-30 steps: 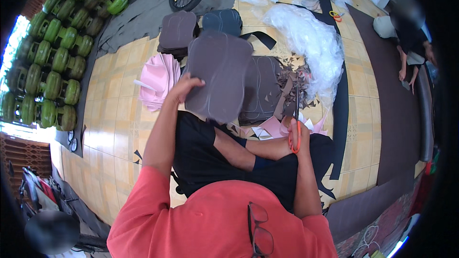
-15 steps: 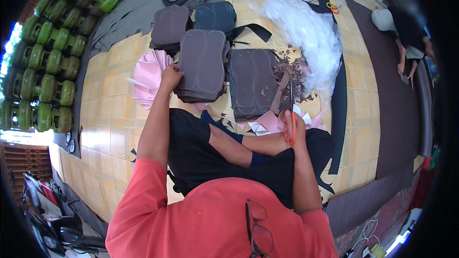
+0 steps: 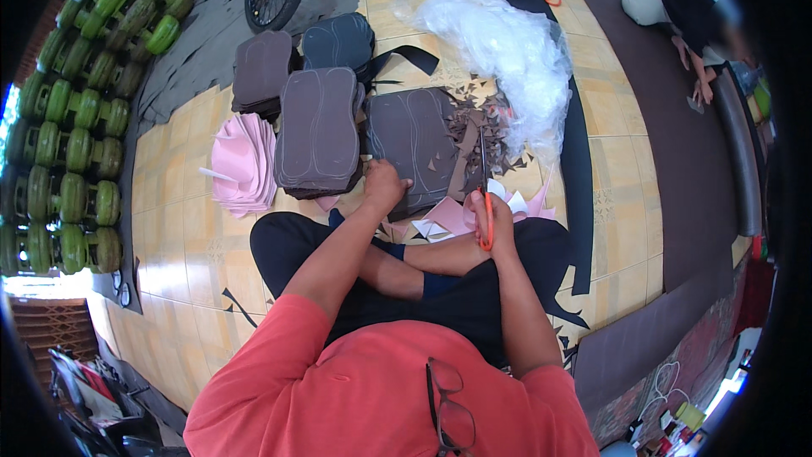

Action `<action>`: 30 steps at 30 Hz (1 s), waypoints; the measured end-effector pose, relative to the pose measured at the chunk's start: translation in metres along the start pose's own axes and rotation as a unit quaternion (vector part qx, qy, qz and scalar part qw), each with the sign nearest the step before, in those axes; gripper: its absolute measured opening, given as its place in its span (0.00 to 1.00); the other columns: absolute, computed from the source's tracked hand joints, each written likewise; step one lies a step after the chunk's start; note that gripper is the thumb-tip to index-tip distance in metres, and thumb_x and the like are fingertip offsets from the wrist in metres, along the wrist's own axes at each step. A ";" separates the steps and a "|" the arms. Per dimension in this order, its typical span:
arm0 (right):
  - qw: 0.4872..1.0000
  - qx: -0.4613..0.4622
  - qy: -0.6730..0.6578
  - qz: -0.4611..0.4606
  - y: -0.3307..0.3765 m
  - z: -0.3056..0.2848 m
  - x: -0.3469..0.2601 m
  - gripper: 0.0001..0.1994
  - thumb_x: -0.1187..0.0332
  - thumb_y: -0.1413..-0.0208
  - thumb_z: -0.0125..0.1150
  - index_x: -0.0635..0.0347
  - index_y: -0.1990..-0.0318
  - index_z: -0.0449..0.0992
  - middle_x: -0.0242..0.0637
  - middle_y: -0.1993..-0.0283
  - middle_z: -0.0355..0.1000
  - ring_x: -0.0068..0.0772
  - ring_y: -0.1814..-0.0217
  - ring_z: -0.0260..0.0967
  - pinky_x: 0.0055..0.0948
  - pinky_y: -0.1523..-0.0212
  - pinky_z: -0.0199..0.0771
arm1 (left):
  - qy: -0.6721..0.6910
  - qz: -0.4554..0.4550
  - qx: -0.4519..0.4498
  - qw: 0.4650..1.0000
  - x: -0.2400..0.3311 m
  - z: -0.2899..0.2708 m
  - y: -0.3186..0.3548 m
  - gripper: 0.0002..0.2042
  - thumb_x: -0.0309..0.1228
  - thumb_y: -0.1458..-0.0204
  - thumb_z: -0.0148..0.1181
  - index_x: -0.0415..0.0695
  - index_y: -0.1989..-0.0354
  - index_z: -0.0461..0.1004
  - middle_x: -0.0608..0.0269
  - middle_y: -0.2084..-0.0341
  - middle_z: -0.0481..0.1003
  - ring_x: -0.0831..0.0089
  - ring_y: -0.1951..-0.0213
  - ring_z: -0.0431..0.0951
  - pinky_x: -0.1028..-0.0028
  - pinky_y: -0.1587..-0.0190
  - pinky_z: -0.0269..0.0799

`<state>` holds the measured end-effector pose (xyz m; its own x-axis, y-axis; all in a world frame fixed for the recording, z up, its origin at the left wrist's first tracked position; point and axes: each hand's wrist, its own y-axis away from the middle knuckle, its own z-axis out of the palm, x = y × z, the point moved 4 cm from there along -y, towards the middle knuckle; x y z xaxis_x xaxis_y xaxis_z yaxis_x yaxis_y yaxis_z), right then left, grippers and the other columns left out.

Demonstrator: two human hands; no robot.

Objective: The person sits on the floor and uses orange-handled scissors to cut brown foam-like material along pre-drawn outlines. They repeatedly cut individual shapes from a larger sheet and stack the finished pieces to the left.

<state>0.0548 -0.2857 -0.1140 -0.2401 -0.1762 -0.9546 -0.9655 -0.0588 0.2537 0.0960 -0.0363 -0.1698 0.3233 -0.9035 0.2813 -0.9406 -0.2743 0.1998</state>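
My left hand rests at the near left corner of a stack of dark grey sheets, thumb spread from its fingers. Pale curved outlines mark the top sheet, and small triangular scraps lie on it. Scissors with orange handles are in my right hand, which is closed around them, blades pointing away from me. Beside my left hand stands a taller stack of shaped dark pieces. Left of that, pink pieces lie fanned out. Pink and white offcuts lie by my right hand.
Behind are a brown stack and a blue-grey stack. Dark scraps and clear plastic sheeting lie to the right. Another person crouches by a long dark sheet. Green gas cylinders line the left.
My left hand has left the edge of the taller stack and moved right to the outlined sheets' near corner. My right hand still holds the scissors. The view has shifted slightly.
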 end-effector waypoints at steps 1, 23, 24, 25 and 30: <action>1.000 -0.007 -0.015 0.019 0.000 -0.005 0.005 0.22 0.49 0.39 0.54 0.61 0.72 0.70 0.27 0.87 0.59 0.18 0.90 0.56 0.20 0.90 0.55 | 0.006 -0.018 -0.033 0.999 0.003 0.002 -0.002 0.35 0.46 0.59 0.72 0.30 0.52 0.66 0.36 0.53 0.70 0.48 0.49 0.73 0.61 0.48 0.71; 0.997 0.076 0.016 -0.005 0.006 -0.006 -0.001 0.21 0.54 0.40 0.57 0.62 0.76 0.68 0.34 0.82 0.66 0.22 0.78 0.61 0.27 0.74 0.64 | 0.609 0.174 0.134 0.762 0.045 -0.166 0.043 0.17 0.22 0.48 0.56 0.36 0.49 0.69 0.55 0.57 0.74 0.65 0.55 0.75 0.69 0.53 0.69; 0.998 0.070 -0.003 0.007 0.010 -0.001 -0.002 0.21 0.54 0.40 0.57 0.63 0.76 0.67 0.34 0.82 0.65 0.23 0.78 0.62 0.28 0.74 0.64 | 0.651 0.127 0.099 0.742 0.034 -0.160 0.048 0.17 0.21 0.49 0.56 0.36 0.49 0.68 0.57 0.57 0.74 0.66 0.55 0.75 0.70 0.53 0.69; 0.998 0.063 -0.023 0.018 0.012 0.004 -0.002 0.21 0.54 0.40 0.57 0.63 0.76 0.67 0.35 0.82 0.65 0.25 0.78 0.62 0.29 0.74 0.64 | 0.689 0.079 0.062 0.718 0.022 -0.152 0.052 0.17 0.20 0.49 0.56 0.35 0.49 0.68 0.58 0.57 0.73 0.68 0.55 0.74 0.71 0.53 0.69; 0.990 0.060 0.071 -0.109 0.014 0.029 -0.009 0.19 0.52 0.37 0.50 0.59 0.69 0.65 0.29 0.80 0.61 0.20 0.83 0.61 0.21 0.83 0.63 | 0.743 0.007 0.013 0.669 0.007 -0.154 0.083 0.17 0.19 0.51 0.58 0.37 0.51 0.68 0.60 0.58 0.71 0.70 0.57 0.74 0.73 0.56 0.70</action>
<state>0.0407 -0.2567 -0.1069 -0.0160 -0.3095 -0.9508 -0.9999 0.0058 0.0150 0.0363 -0.0148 -0.0064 0.0433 0.4138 0.9094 -0.9398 -0.2919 0.1776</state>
